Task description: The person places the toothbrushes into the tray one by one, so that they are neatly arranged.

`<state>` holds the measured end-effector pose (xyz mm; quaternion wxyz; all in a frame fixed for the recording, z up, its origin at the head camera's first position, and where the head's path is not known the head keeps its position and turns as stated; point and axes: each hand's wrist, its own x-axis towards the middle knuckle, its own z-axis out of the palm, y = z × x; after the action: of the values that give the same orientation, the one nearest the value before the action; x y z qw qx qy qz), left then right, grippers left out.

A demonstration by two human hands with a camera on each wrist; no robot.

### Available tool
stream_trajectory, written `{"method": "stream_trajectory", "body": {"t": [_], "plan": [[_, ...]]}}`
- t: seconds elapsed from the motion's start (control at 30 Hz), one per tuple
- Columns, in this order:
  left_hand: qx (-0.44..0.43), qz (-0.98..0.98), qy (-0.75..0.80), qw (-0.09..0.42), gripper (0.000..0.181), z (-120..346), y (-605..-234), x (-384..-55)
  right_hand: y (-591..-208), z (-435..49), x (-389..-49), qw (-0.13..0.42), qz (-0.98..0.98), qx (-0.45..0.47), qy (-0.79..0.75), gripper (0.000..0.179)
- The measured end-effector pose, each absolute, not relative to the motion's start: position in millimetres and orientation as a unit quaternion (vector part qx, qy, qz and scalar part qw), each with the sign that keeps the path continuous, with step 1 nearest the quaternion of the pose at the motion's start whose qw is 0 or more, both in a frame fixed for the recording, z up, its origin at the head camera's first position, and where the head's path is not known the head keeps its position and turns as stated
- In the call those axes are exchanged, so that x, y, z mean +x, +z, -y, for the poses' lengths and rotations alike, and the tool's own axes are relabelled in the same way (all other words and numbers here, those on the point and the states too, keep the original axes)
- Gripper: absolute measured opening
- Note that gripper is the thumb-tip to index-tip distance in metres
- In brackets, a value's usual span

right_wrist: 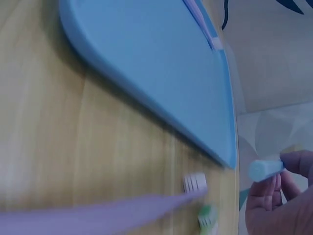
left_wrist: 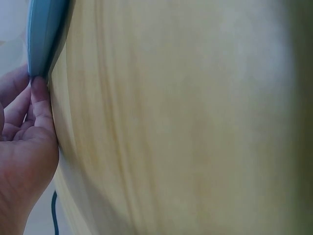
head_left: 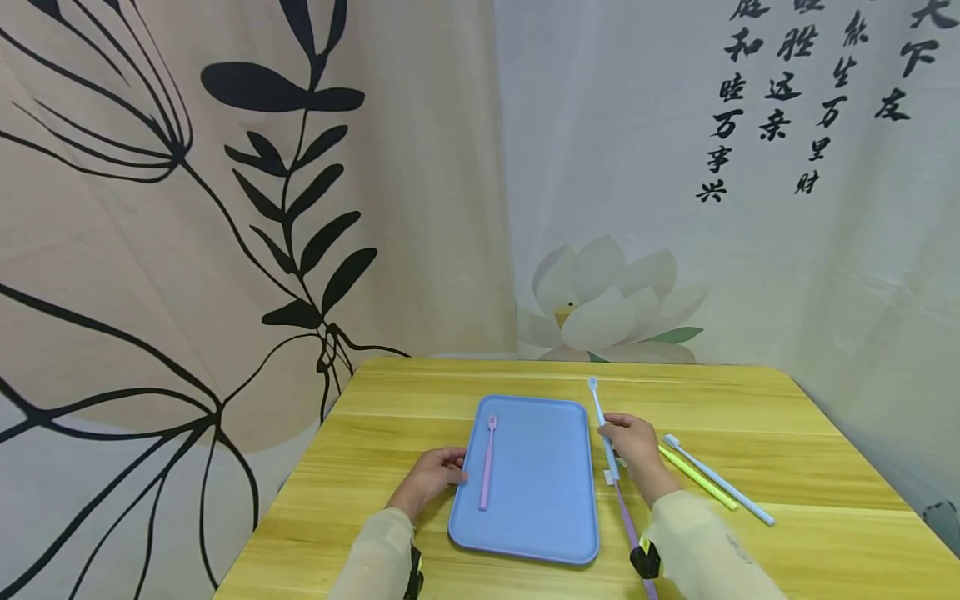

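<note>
While the left grip (head_left: 431, 478) pinches the left rim of the blue tray (head_left: 540, 483), probably to steady it on the counter (head_left: 345, 475), the right grip (head_left: 636, 443) holds a light-blue toothbrush (head_left: 598, 407) raised beside the tray's right edge, thumb and fingers parted only by the handle. One purple toothbrush (head_left: 487, 468) lies inside near the left wall, perhaps leaving room.

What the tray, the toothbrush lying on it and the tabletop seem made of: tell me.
Tray: probably plastic, smooth and matte-looking, judging by its uniform blue and rounded corners. Toothbrush: likely smooth plastic, being evenly purple. Tabletop: wood or wood-look laminate, faintly glossy, showing streaky grain.
</note>
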<state>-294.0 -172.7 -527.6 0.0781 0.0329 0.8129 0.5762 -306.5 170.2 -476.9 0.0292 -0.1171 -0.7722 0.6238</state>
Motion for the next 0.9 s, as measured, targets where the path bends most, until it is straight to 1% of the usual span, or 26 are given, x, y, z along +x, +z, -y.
{"method": "stream_trajectory", "body": {"t": [0.27, 0.6, 0.9], "plan": [[0.034, -0.816, 0.572, 0.079, 0.046, 172, -526, -293, -482, -148, -306, 0.023, 0.772, -0.126, 0.623, 0.036], [0.036, -0.817, 0.571, 0.076, 0.047, 173, -528, -295, -488, -122, -304, 0.028, 0.764, -0.136, 0.63, 0.034], [0.032, -0.82, 0.567, 0.075, 0.046, 173, -529, -296, -494, -103, -301, 0.025, 0.759, -0.13, 0.637, 0.034]]}}
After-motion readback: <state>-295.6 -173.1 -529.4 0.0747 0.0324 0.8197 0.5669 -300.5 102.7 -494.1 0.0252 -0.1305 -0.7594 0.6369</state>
